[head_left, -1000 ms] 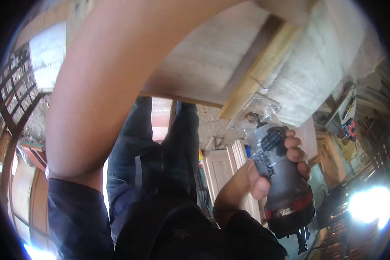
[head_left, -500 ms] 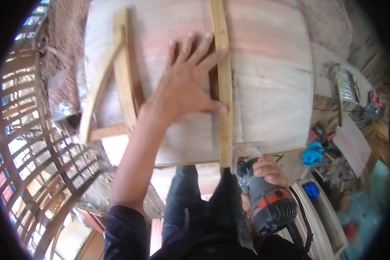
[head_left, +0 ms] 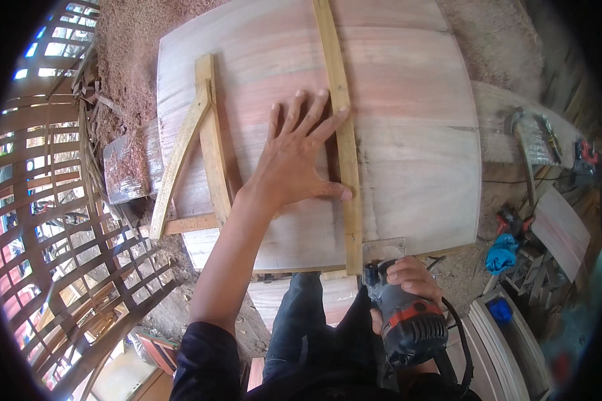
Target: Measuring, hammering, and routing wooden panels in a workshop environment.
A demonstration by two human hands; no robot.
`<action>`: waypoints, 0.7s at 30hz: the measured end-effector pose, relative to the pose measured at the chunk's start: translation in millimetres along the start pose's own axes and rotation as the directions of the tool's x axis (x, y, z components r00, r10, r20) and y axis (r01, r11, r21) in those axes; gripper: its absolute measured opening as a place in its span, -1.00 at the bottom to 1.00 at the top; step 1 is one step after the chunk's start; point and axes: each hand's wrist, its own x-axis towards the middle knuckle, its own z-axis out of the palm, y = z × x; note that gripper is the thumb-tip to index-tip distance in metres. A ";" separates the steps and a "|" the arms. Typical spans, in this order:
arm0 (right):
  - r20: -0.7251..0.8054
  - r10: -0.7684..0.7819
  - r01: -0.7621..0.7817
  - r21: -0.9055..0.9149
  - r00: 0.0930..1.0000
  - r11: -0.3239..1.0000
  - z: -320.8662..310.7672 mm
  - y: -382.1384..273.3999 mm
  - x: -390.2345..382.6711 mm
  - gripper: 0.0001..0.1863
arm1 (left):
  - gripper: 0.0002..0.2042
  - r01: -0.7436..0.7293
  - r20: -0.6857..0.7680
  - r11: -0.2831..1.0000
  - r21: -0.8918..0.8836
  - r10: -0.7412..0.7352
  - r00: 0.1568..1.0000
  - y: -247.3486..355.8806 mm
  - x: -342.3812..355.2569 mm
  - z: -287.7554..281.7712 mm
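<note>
My left hand point(head_left: 296, 160) lies spread on a pale, pink-streaked plywood panel point(head_left: 418, 80), with thumb and index fingertip on a long straight wooden batten point(head_left: 348, 160). My right hand point(head_left: 408, 284) grips a grey and black trim router point(head_left: 411, 327) with a red band; its clear base point(head_left: 384, 248) sits at the panel's near edge, right beside the batten's end. Whether the bit touches wood is hidden. Left of my left hand, another batten point(head_left: 209, 147) and a slanting strip point(head_left: 179, 167) lie on the panel, crossed at the top.
Wood shavings point(head_left: 127, 47) lie behind the panel. A lattice wall point(head_left: 40, 200) is at the left. At the right are hand tools point(head_left: 542, 134), a red-black power tool point(head_left: 508, 220), a blue cloth point(head_left: 505, 254), offcuts and wooden frames point(head_left: 508, 341).
My view has tipped down onto the panel. My left hand has come to lie spread by the batten. The router, still in my right hand, now sits lower and more level at the edge.
</note>
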 end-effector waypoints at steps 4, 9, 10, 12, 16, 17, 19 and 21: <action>0.027 0.013 -0.013 -0.011 1.000 1.000 -3.1 -1.4 -2.3 -0.34 | 0.29 0.001 -0.009 1.000 -0.011 -0.001 1.000 2.0 -2.3 0.7; -0.014 0.032 -0.032 0.020 0.999 0.999 -2.1 -3.4 -3.7 -0.35 | 0.25 -0.013 -0.036 1.000 -0.003 0.013 0.999 0.1 -1.6 4.7; 0.016 0.012 -0.012 0.013 1.000 1.000 -5.5 -2.4 -2.9 -0.33 | 0.26 -0.037 -0.065 0.999 0.018 0.038 0.997 -1.3 -1.9 7.5; -0.002 -0.012 0.012 0.007 1.000 1.000 -2.0 3.4 -4.9 -0.32 | 0.28 -0.048 -0.084 0.999 0.019 0.050 0.995 -3.7 -2.7 13.5; -0.027 -0.073 0.072 -0.008 0.997 0.997 4.7 12.3 -8.6 -0.29 | 0.19 -0.074 -0.167 0.996 0.044 0.080 0.983 -9.4 -4.7 20.0; -0.057 -0.113 0.113 0.001 0.992 0.994 5.9 13.9 -8.4 -0.29 | 0.19 -0.103 -0.194 0.993 0.063 0.114 0.974 -11.2 -3.9 18.0; 0.005 -0.047 0.047 0.010 0.999 0.999 -1.1 11.4 -10.4 -0.28 | 0.10 -0.064 -0.202 0.998 0.016 0.066 0.977 -13.7 -4.2 22.1; 0.092 -0.128 0.132 -0.038 0.987 0.991 -10.5 13.9 -5.4 -0.23 | 0.16 -0.118 -0.160 0.976 0.185 0.148 0.976 -16.3 0.8 23.0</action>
